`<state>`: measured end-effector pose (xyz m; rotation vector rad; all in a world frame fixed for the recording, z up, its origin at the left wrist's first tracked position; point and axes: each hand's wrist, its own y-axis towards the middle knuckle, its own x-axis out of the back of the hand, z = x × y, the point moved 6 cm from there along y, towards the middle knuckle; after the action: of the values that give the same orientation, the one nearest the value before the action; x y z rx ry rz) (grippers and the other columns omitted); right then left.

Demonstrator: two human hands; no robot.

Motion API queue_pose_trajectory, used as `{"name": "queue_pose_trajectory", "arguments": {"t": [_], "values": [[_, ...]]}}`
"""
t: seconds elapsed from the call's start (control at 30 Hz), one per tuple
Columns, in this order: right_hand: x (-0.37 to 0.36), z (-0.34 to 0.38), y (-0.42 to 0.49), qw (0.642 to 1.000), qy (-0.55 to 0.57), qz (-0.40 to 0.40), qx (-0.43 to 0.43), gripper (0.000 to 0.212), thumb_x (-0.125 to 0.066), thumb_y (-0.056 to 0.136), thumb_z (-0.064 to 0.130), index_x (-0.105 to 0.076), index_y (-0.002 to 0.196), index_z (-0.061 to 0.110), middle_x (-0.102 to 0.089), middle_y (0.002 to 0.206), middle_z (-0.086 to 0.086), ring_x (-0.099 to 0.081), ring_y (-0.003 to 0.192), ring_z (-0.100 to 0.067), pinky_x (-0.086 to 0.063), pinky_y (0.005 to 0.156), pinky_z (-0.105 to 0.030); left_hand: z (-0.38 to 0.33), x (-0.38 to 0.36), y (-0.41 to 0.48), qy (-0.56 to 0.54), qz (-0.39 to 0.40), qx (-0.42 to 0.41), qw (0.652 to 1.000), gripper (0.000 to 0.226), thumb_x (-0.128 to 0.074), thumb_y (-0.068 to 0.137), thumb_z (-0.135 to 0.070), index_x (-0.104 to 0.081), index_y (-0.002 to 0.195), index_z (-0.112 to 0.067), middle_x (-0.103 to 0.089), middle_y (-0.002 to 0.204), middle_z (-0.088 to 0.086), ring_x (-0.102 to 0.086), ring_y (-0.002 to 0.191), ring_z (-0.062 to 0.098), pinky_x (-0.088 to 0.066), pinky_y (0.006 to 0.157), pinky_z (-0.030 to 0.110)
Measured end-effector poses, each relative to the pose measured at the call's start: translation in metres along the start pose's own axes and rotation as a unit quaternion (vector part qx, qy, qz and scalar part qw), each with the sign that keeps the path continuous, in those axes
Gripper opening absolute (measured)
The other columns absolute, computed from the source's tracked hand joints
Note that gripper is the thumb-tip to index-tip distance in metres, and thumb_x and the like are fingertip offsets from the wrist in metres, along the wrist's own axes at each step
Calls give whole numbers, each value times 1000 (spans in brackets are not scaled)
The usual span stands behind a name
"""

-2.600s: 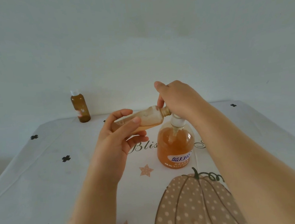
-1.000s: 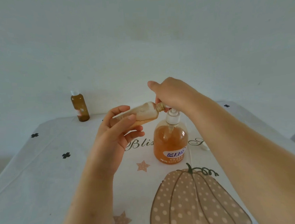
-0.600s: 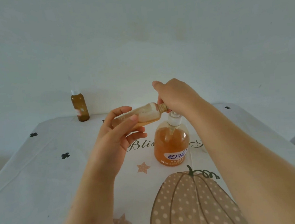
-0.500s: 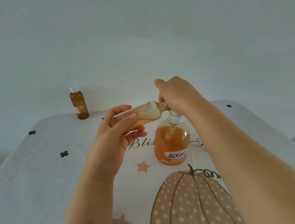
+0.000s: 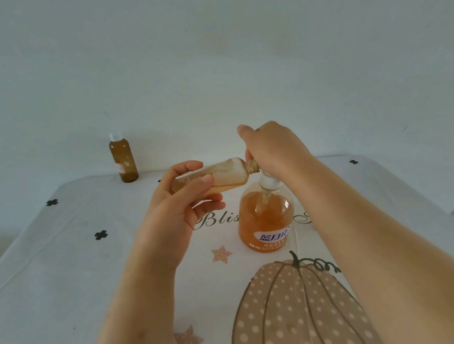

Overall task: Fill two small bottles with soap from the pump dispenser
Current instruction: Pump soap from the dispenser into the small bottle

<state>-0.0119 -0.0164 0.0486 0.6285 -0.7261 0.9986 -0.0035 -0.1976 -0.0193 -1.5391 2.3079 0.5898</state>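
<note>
An orange soap dispenser [image 5: 266, 219] stands mid-table, its white collar showing below my right hand [image 5: 271, 148], which covers the pump head with curled fingers. My left hand [image 5: 180, 202] grips a small clear bottle [image 5: 227, 176] lying nearly sideways, its open threaded neck pointing right against the pump nozzle under my right hand. A little amber liquid lies along the bottle's lower side. A second small amber bottle [image 5: 123, 159] with a white cap stands upright at the table's far left, away from both hands.
The table wears a white cloth [image 5: 51, 267] printed with black flowers, stars, script lettering and a dotted pumpkin [image 5: 294, 313]. A plain white wall rises behind the table's far edge. Something dark shows at the right edge beyond the table.
The hands, small bottle and dispenser keep the same arrangement. The pump collar sits slightly higher or lower between frames as my right hand works the pump; the view shifts a little.
</note>
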Motion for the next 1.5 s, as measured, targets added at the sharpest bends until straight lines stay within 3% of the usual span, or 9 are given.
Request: {"name": "queue_pose_trajectory", "arguments": {"t": [0.53, 0.73, 0.93, 1.23, 1.5], "values": [[11, 10, -4, 1000, -8, -2, 6, 54, -35, 102, 45, -72, 95, 7, -70, 75, -7, -63, 66, -24, -54, 77, -36, -6, -6, -3, 9, -3, -18, 1000, 43, -71, 76, -21, -58, 115, -10, -73, 91, 9, -68, 73, 23, -57, 64, 29], [12, 7, -3, 999, 13, -26, 13, 55, -35, 102, 45, -72, 90, 6, -66, 68, -4, -61, 62, -22, -52, 71, -35, -5, -5, -4, -4, -27, -20, 999, 49, -74, 74, -24, -55, 118, -9, -73, 89, 10, -70, 69, 23, -58, 61, 28], [3, 1, 2, 998, -22, -56, 22, 55, -33, 104, 42, -72, 86, 7, -69, 74, -6, -58, 61, -23, -52, 69, -35, -3, -1, -1, 2, -51, -19, 999, 56, -76, 75, -24, -54, 122, -7, -71, 87, 11, -69, 67, 22, -57, 60, 27], [1, -3, 2, 999, 3, -52, 11, 53, -33, 103, 42, -72, 88, 8, -65, 70, -4, -58, 61, -22, -51, 67, -34, -1, -1, -2, 15, -43, -12, 999, 45, -73, 73, -26, -59, 112, -8, -71, 82, 8, -68, 67, 21, -56, 60, 26], [12, 7, -3, 999, -29, -29, 18, 53, -33, 103, 46, -72, 92, 11, -69, 73, -3, -63, 65, -20, -47, 65, -31, 1, -4, -3, 22, -34, -3, 999, 35, -67, 81, -30, -62, 108, -8, -71, 89, 12, -68, 71, 23, -56, 62, 29]]}}
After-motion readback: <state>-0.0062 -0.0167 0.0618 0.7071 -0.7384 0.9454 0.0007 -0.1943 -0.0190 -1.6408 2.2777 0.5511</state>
